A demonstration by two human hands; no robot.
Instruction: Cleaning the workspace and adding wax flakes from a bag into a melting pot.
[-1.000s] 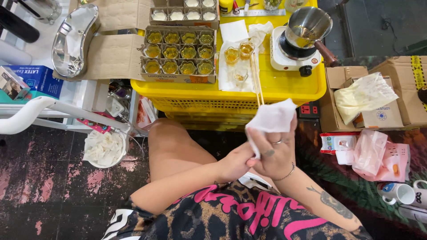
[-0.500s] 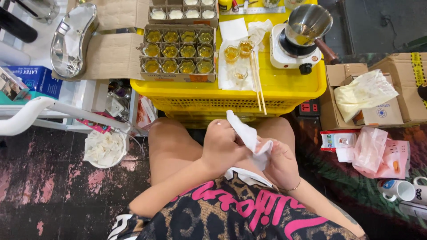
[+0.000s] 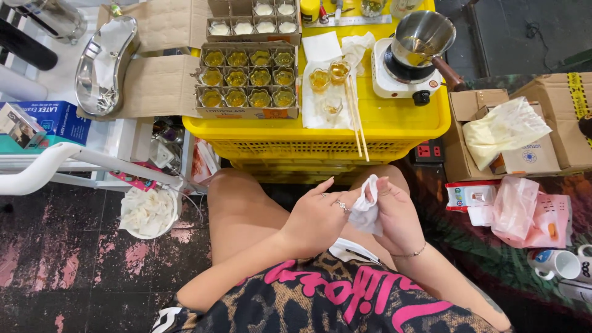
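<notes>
The white tissue [image 3: 366, 209] sat bunched into a small wad between the two hands, just above the person's lap and in front of the yellow crate [image 3: 394, 120]. Half a second before it had hung as a longer strip drawn out between the hands, and a second before it had been held up open and flat; by this moment it had been gathered and crumpled, which suggests the wiping of the fingers was well along. The right hand [image 3: 398, 216] curled around the wad, thumb and fingers pinching it from the right side, the tissue's top edge poking out beside the fingertips. The left hand [image 3: 317, 216] pressed against the tissue from the other side, its fingers loosely bent and the forefinger raised, a ring showing on one finger. On the crate's top, beyond the hands, lay a pair of chopsticks [image 3: 356, 117] beside three small glasses [image 3: 328, 77] on a paper sheet, with a cardboard tray of filled glass cups [image 3: 248, 77] to their left and a metal pot on a small white stove [image 3: 407, 68] to their right. Left of the crate, on the floor, stood a white bowl of used tissues [image 3: 148, 213].
</notes>
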